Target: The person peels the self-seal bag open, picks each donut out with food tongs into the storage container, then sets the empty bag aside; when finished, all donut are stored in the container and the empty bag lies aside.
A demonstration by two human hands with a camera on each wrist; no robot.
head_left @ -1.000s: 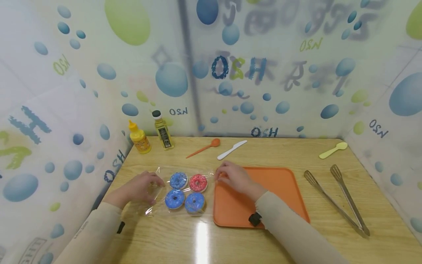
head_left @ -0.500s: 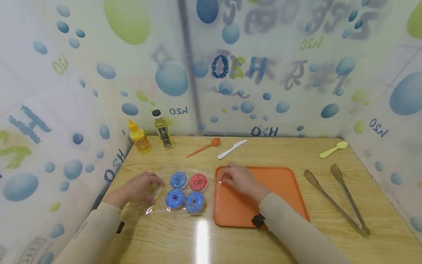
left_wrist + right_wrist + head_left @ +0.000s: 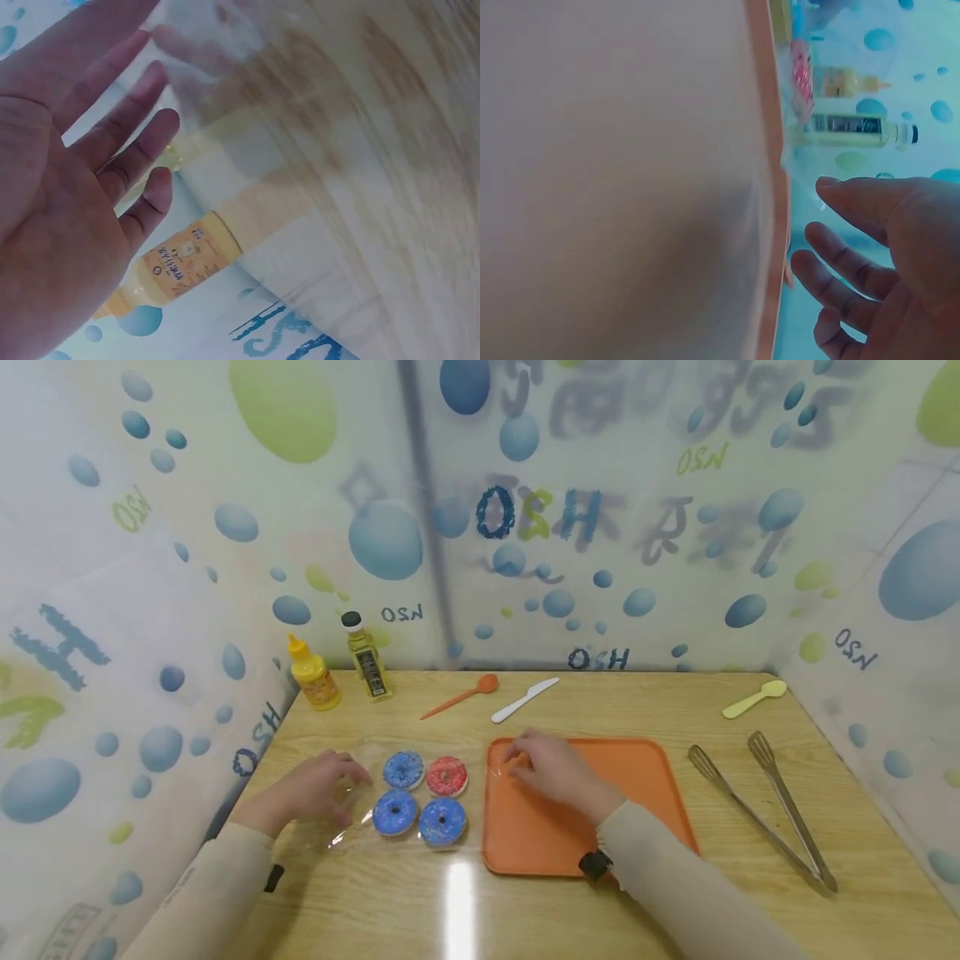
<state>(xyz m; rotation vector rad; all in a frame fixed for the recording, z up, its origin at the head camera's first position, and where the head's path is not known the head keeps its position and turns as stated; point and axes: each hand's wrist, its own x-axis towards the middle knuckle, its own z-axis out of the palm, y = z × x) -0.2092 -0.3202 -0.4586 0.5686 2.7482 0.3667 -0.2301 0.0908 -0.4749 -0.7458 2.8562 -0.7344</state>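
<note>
Four-ring layout aside, several toy donuts, blue ones (image 3: 442, 822) and a red one (image 3: 447, 776), lie flat in a clear plastic bag (image 3: 363, 839) on the table. At the bag's left edge is my left hand (image 3: 318, 787), its fingers touching or close to the film. The left wrist view shows that hand (image 3: 97, 150) with fingers extended and spread. My right hand (image 3: 557, 770) hovers over the left part of an orange tray (image 3: 630, 810). In the right wrist view its thumb and fingers (image 3: 836, 281) stand apart, with a bit of clear film near the thumb tip.
Behind the bag stand a yellow squeeze bottle (image 3: 315, 681) and an oil bottle (image 3: 367, 660). An orange spoon (image 3: 461, 696), a white knife (image 3: 525, 700) and a light green spoon (image 3: 753, 700) lie along the back. Metal tongs (image 3: 787, 827) rest right of the tray.
My right hand has moved slightly right, away from the bag's right edge and further over the tray. The film there lies flatter. My left hand has stayed about where it was.
</note>
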